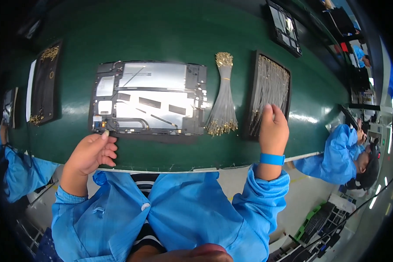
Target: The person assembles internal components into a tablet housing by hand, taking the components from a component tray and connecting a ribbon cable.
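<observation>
An opened tablet (153, 102) lies on the green table in front of me, its silver battery area and inner parts exposed. At its lower left corner is my left hand (91, 153), thumb stretched toward the edge and the other fingers loosely curled and apart, holding nothing I can see. My right hand (274, 131), with a blue wristband, is over the near part of a black tray (254, 65) of thin grey cables (270, 78). Its thumb and forefinger are pinched together against the cables; what is between them is hidden. A tied bundle of grey cables (225, 94) with gold ends lies between tablet and tray.
At the left stands another black tray (43, 87) with gold-ended parts. A second opened device (284, 27) lies at the far right. Co-workers in blue sit at the left (24, 172) and right (336, 153). The table's near edge (174, 170) runs before me.
</observation>
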`<state>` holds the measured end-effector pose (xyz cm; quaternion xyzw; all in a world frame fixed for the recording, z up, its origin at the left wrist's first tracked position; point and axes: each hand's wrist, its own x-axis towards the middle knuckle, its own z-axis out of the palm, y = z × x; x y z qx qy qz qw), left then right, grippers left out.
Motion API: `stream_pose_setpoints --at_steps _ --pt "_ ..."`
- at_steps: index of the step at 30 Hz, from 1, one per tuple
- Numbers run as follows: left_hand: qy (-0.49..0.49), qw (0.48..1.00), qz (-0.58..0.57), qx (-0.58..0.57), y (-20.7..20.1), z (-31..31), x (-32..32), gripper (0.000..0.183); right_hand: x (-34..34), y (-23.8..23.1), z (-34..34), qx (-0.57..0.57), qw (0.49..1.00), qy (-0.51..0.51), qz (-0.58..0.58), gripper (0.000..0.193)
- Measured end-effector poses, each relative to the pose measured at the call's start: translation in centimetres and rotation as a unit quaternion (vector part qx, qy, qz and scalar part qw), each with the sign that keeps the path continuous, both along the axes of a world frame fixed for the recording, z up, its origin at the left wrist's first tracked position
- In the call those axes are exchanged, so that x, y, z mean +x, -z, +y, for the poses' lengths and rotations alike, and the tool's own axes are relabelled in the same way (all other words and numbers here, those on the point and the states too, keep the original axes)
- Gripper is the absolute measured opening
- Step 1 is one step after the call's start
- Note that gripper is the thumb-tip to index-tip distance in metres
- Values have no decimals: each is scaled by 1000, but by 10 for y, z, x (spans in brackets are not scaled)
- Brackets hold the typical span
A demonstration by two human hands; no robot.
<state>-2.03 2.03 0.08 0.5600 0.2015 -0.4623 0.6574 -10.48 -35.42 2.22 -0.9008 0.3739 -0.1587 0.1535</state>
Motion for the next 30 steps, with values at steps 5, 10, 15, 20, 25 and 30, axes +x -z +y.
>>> stream_pose_setpoints --at_steps 5,10,15,20,25,30 --pt "30 998 -41 49 -2 -5 -8 36 56 16 38 4 987 -160 9 38" --pt "136 981 -123 60 -17 -31 -13 35 63 12 38 68 981 -163 83 44" --pt "219 927 -302 -23 -36 -90 -2 42 44 -2 44 451 876 -135 -102 45" --pt "197 920 -280 -190 -45 -160 8 57 25 -32 91 622 747 -130 -192 44" --pt "138 930 -163 -299 -38 -179 1 58 20 -18 84 773 598 -77 -197 50" --pt "183 932 -201 -239 -23 -182 -6 45 17 -24 61 666 728 -159 -23 41"
